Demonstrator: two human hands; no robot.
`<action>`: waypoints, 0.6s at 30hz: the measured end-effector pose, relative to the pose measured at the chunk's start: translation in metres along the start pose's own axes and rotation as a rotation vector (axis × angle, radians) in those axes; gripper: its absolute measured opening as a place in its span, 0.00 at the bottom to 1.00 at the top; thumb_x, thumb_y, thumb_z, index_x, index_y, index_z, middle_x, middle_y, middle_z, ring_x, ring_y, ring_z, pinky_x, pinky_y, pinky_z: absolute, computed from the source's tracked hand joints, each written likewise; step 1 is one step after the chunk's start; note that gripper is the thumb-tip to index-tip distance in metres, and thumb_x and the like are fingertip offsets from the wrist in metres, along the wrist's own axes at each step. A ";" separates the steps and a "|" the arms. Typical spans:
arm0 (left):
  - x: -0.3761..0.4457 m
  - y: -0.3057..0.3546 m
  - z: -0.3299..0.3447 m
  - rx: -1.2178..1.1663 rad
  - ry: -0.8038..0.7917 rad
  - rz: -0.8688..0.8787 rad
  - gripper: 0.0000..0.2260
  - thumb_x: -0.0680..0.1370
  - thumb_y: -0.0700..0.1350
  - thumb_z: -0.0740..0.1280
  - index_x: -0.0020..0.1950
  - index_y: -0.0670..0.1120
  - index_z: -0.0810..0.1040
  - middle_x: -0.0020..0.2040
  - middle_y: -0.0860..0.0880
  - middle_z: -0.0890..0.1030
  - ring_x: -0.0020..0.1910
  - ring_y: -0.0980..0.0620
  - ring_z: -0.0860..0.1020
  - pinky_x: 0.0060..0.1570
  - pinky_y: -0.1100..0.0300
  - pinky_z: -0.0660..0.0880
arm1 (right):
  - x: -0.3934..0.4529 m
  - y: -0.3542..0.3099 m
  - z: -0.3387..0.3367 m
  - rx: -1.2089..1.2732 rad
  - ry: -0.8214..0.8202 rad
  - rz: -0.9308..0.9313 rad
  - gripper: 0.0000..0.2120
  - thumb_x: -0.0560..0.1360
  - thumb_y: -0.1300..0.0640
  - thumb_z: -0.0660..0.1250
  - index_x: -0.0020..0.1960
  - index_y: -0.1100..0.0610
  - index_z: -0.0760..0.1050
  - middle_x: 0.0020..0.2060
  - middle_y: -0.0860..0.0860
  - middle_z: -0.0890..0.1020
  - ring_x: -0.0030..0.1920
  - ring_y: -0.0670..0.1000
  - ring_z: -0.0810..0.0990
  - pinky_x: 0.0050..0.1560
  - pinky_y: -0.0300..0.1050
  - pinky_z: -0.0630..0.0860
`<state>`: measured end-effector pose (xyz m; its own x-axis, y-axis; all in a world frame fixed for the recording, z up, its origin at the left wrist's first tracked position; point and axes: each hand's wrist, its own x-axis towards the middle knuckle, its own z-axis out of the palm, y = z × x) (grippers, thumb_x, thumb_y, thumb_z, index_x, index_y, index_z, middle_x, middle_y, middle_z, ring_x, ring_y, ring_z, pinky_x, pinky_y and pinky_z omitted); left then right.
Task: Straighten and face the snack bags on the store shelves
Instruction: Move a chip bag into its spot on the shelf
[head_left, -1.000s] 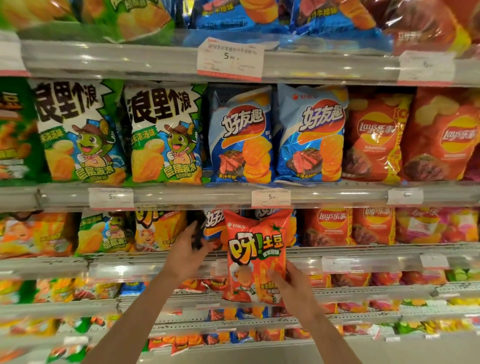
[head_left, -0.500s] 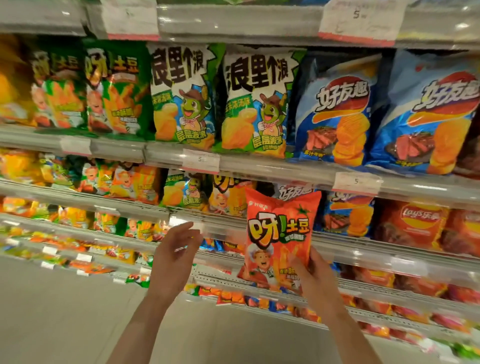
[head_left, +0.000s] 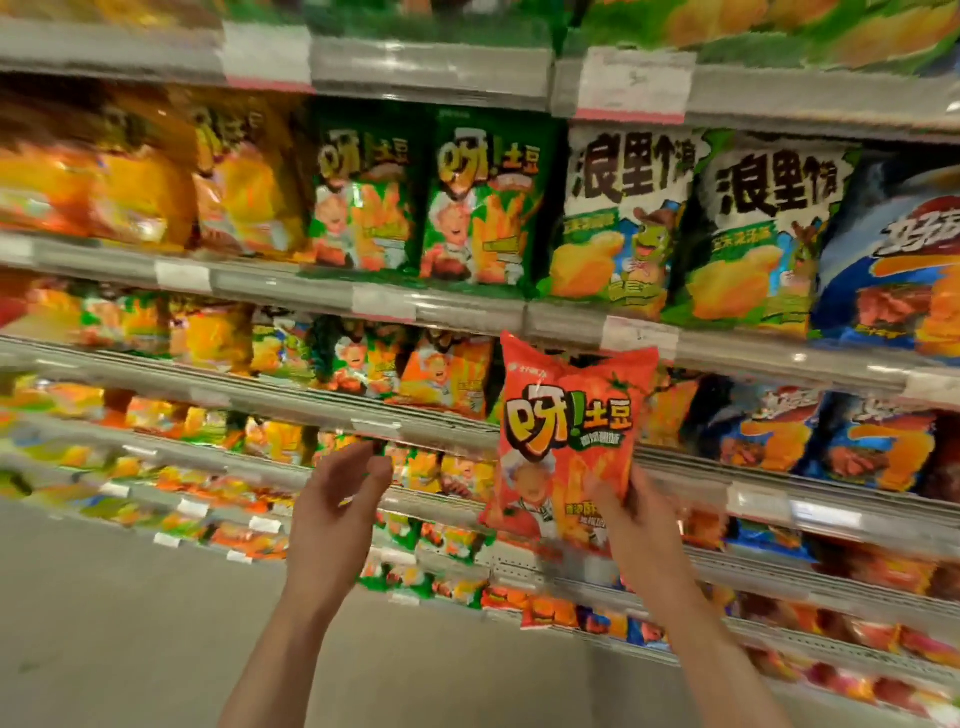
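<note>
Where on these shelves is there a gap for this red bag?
The only gap showing is dark and narrow, behind the red potato snack bag in the right hand, just right of the orange bag. Elsewhere the rows look packed; left side is blurred.

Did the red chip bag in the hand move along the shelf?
Yes. The red bag went left: it was below the blue bags, now below the white-and-green ones.

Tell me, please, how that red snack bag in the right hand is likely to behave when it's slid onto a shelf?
The red snack bag looks puffed, so probably light. Its glossy film may be slippery. Gripped only low by the right hand, it stands upright, so the air seems to stiffen it, though hard pressing could crush the contents.
</note>
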<state>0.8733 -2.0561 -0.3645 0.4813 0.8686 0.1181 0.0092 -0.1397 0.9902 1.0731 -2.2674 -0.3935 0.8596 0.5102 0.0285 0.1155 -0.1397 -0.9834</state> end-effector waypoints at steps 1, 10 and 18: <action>0.007 0.000 -0.018 0.000 -0.001 0.005 0.10 0.76 0.54 0.75 0.57 0.57 0.82 0.50 0.51 0.87 0.53 0.51 0.85 0.55 0.45 0.81 | -0.002 -0.007 0.020 0.007 0.000 -0.010 0.10 0.79 0.44 0.68 0.59 0.41 0.79 0.52 0.36 0.86 0.53 0.38 0.83 0.55 0.42 0.77; 0.081 -0.011 -0.141 -0.012 0.004 0.035 0.10 0.77 0.54 0.72 0.58 0.59 0.82 0.51 0.54 0.87 0.53 0.55 0.85 0.52 0.53 0.80 | 0.010 -0.051 0.172 0.004 -0.108 -0.043 0.07 0.81 0.45 0.67 0.58 0.37 0.78 0.51 0.38 0.86 0.52 0.40 0.84 0.50 0.39 0.78; 0.163 -0.028 -0.220 0.008 0.070 0.011 0.11 0.77 0.53 0.73 0.59 0.57 0.82 0.50 0.54 0.86 0.51 0.57 0.84 0.48 0.59 0.78 | 0.061 -0.075 0.296 0.062 -0.238 -0.072 0.10 0.80 0.44 0.67 0.61 0.37 0.76 0.55 0.37 0.85 0.55 0.40 0.84 0.51 0.38 0.80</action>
<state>0.7585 -1.8063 -0.3569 0.4191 0.8980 0.1340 0.0111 -0.1527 0.9882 0.9699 -1.9743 -0.3711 0.7081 0.7032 0.0635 0.1356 -0.0471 -0.9896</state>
